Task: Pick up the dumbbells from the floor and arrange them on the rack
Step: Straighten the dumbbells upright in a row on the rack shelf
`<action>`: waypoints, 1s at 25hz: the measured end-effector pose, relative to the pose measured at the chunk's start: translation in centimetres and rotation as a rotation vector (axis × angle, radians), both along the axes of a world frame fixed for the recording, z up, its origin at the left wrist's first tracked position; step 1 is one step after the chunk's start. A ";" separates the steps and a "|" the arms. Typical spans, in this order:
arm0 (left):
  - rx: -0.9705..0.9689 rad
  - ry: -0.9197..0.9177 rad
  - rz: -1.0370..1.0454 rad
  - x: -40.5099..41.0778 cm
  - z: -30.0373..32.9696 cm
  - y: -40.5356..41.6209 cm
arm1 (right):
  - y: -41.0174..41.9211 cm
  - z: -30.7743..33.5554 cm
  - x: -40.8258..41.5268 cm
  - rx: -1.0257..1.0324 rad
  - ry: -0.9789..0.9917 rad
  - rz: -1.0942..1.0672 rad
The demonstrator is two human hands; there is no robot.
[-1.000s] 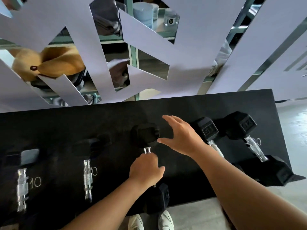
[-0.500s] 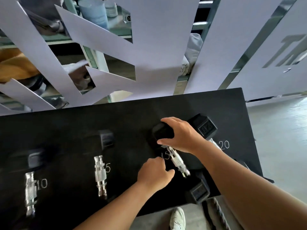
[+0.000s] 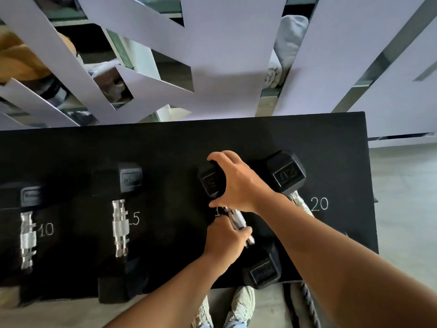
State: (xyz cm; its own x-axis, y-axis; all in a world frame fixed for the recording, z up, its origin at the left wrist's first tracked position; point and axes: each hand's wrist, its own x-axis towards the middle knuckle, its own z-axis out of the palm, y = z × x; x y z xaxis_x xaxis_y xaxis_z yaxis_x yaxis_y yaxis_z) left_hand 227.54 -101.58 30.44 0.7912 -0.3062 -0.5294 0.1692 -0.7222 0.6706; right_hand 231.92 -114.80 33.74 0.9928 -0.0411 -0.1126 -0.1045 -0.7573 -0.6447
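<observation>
A black rack top point(image 3: 165, 143) with chalked weight numbers carries several black hex dumbbells with chrome handles. The dumbbell point(image 3: 263, 268) in the third slot lies slanted, its near head at the rack's front edge. My left hand point(image 3: 225, 237) is closed around its chrome handle. My right hand point(image 3: 238, 183) cups the dumbbell's far head from above, fingers curled over it. To the right lies the dumbbell point(image 3: 287, 172) by the "20" mark, partly under my right forearm. Further left rest the dumbbell point(image 3: 120, 223) by the "15" mark and the dumbbell point(image 3: 28, 233) by the "10" mark.
Behind the rack stands a white cut-out panel point(image 3: 231, 55) with shelving and cloth items showing through its gaps. My shoes point(image 3: 236, 306) are on the pale floor below the rack's front edge, beside a thick rope point(image 3: 307, 304). Bare floor lies to the right.
My view has shifted right along the rack. My right hand has come down onto the far head of the slanted dumbbell, and my left hand has closed on its handle.
</observation>
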 end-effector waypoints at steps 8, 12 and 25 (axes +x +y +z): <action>0.004 -0.058 0.002 0.5 0.4 0.5 | 0.4 0.3 -0.1 0.031 -0.058 -0.101; 0.063 -0.097 -0.101 2.2 0.1 3.2 | 1.5 -0.1 -0.5 0.027 -0.062 -0.291; 0.106 -0.175 -0.311 2.9 0.4 3.9 | 1.9 1.8 -0.8 -0.043 0.026 -0.280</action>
